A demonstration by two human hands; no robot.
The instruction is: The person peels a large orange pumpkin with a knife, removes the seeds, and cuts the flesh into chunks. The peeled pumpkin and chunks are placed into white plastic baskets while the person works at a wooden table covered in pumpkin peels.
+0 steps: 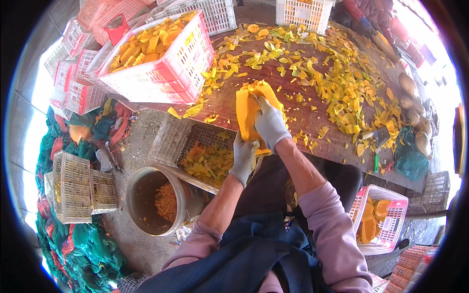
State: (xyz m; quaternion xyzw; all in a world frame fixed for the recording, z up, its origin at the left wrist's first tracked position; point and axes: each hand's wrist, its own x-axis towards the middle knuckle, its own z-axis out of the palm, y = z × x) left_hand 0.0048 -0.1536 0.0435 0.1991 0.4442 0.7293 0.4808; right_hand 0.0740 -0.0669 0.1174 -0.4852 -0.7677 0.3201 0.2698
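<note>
A peeled orange piece of squash or pumpkin (243, 110) is tilted over the front edge of the table, stringy pulp showing at its far end. My left hand (244, 155), in a pale work glove, grips its near end from below. My right hand (270, 121), gloved as well, lies over its hollowed side with the fingers pointing toward the pulp. Whether a small tool sits under the right fingers is hidden. Seeds and peel scraps (302, 137) lie on the wooden table (256, 66) to the right of the piece.
A pink-and-white crate (157, 82) of cut squash stands at the table's left. Below are a bucket (133, 201) with pulp and a peelings crate (170, 141). To the right lie a cleaver (381, 135), a green-handled peeler (376, 161) and whole squashes (408, 86). Another person's gloved hand (365, 25) works far right.
</note>
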